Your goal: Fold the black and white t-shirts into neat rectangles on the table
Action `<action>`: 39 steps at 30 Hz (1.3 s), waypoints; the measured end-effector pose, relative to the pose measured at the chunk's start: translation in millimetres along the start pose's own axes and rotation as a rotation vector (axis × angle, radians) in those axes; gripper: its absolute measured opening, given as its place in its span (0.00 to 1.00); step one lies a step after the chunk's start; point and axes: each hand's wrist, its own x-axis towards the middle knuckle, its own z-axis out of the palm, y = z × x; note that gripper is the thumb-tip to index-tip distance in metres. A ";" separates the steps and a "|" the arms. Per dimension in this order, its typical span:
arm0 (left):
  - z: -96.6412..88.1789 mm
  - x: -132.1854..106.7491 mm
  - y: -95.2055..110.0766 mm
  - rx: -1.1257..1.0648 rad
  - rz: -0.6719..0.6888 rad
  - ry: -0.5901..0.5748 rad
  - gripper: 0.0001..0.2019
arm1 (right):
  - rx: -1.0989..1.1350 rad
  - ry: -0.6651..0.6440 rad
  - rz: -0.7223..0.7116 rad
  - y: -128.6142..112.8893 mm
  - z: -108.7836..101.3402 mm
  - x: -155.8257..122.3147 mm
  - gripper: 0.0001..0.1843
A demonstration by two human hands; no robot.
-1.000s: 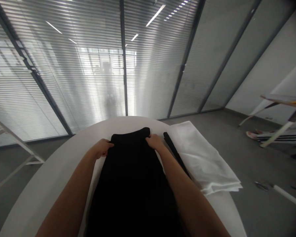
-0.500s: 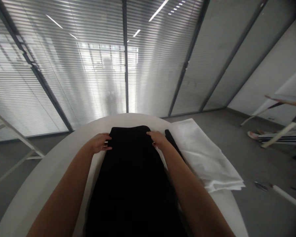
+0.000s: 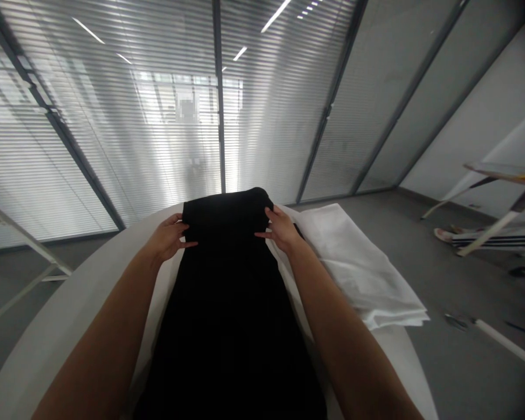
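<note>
A: Compared with half a second ago, the far end of the black garment (image 3: 227, 280) is higher. It now stands up between the two hands, above the far rim of the white table (image 3: 70, 315), where before it was lying flat.

B: And the hands went up with it?

A: Yes, both. The left hand (image 3: 168, 238) is at the left corner of this raised end, the right hand (image 3: 282, 230) at the right corner.

B: How are they closed?

A: Not as a fist. Each one pinches the edge of the fabric between thumb and fingers, and the fingers are rather straight. I judge it a light grip, with nothing else in the hands.

B: Where is the rest of the garment?

A: It runs from the hands back toward the person, between the two forearms, and lies on the table.

B: How will it handle, in your opinion?

A: It looks soft and light, not stiff at all, and it bends under its own weight. I think it is not fragile. The two corners of the end are a good place to hold, so that the fabric keeps spread.

B: Anything beside?

A: Just outside the right hand lies a folded white cloth (image 3: 359, 262). Whether it touches the garment, I cannot tell.
</note>
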 end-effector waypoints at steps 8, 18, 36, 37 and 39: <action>-4.9 -0.9 1.1 -0.076 0.251 -0.041 0.20 | 0.153 -0.135 -0.120 2.2 3.7 -2.7 0.16; -24.2 8.2 -18.5 -0.073 0.221 -0.022 0.07 | -0.062 -0.007 -0.174 23.3 -9.4 3.9 0.01; -43.9 1.6 10.1 0.609 0.214 -0.218 0.07 | -0.248 -0.056 -0.218 16.5 -14.3 0.1 0.12; -40.4 1.3 15.4 0.691 0.230 -0.170 0.08 | -0.312 -0.073 -0.229 13.6 -11.7 2.1 0.12; -28.5 1.6 19.6 0.872 0.310 -0.115 0.12 | -0.509 -0.108 -0.270 10.7 -3.1 4.1 0.14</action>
